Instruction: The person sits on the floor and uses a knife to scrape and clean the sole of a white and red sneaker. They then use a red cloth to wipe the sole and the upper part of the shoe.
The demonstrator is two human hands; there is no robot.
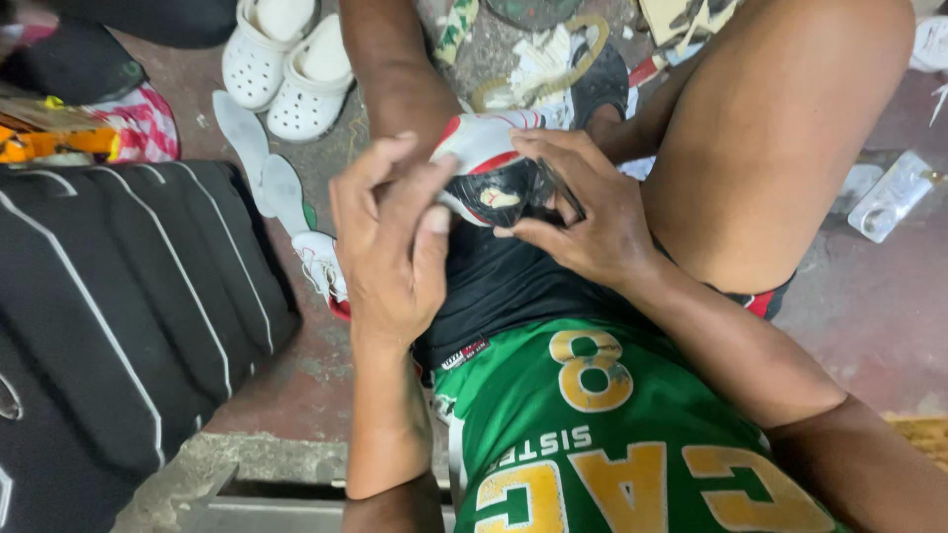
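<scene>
Two hands, left hand and right hand, pinch a white-red-black sneaker; slack grip risks it slipping off the knee.

Bare floor lies open at right; a black suitcase and white clogs crowd the left.

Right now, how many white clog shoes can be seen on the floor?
2. One white clog and a second white clog lie side by side on the floor at the upper left. More may be outside the view.
</scene>
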